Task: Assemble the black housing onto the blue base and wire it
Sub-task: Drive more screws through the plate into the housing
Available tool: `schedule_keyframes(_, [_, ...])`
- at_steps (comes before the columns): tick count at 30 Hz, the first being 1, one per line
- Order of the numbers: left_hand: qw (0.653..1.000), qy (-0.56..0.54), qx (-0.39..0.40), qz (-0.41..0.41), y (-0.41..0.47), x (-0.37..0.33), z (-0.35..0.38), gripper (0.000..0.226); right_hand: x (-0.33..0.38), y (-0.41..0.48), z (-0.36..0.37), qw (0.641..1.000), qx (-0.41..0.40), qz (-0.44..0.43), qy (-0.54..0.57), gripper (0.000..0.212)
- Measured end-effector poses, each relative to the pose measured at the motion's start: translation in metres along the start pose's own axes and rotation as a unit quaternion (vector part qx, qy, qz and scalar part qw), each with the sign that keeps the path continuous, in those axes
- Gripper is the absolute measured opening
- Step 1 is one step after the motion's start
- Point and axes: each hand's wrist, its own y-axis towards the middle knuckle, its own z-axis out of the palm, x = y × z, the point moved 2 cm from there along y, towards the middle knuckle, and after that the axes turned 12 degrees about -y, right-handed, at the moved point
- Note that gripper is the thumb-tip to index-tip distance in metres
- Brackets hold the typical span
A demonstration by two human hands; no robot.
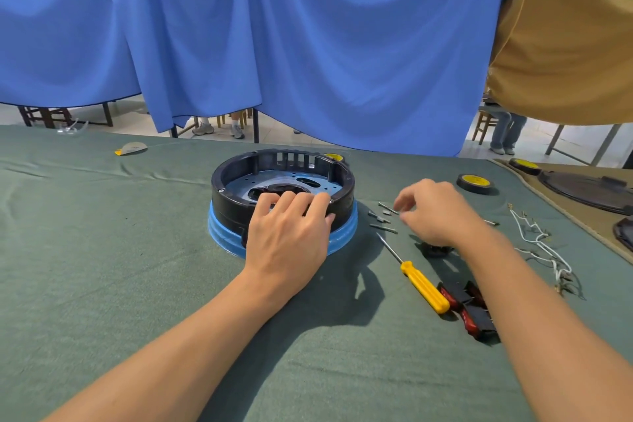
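Head view: the black housing (239,195) sits inside the blue base (219,233) near the middle of the green cloth table (102,250), its ring seated level as far as can be seen. The step in hand looks like fetching a screw to fasten the 2 parts. To do it well, press the housing down evenly so its screw holes stay lined up with the base, lift 1 screw cleanly from the scattered screws (385,216) without knocking the others, and only then take up the yellow-handled screwdriver (424,286), which lies just nearer on the cloth.

The left hand (287,233) grips the near rim of the housing, fingers hooked over the top edge into the ring, thumb against the outer wall. The right hand (438,212) hovers over the screws, fingers loosely curled, thumb and forefinger drawn close; blur hides whether a screw is pinched between them. The white wires (541,240) lie untouched, well to the right
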Motion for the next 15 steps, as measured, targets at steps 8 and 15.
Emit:
schedule_keyframes(8, [1.0,-0.019,0.002,-0.005,-0.003,0.001,0.0,0.028,0.022,-0.003,0.024,0.998,-0.015,-0.048,-0.03,0.026])
schedule_keyframes(15, [0.999,-0.018,0.035,-0.006,-0.003,0.001,0.0,0.026,0.021,-0.001,0.032,0.999,-0.011,-0.04,-0.005,0.02])
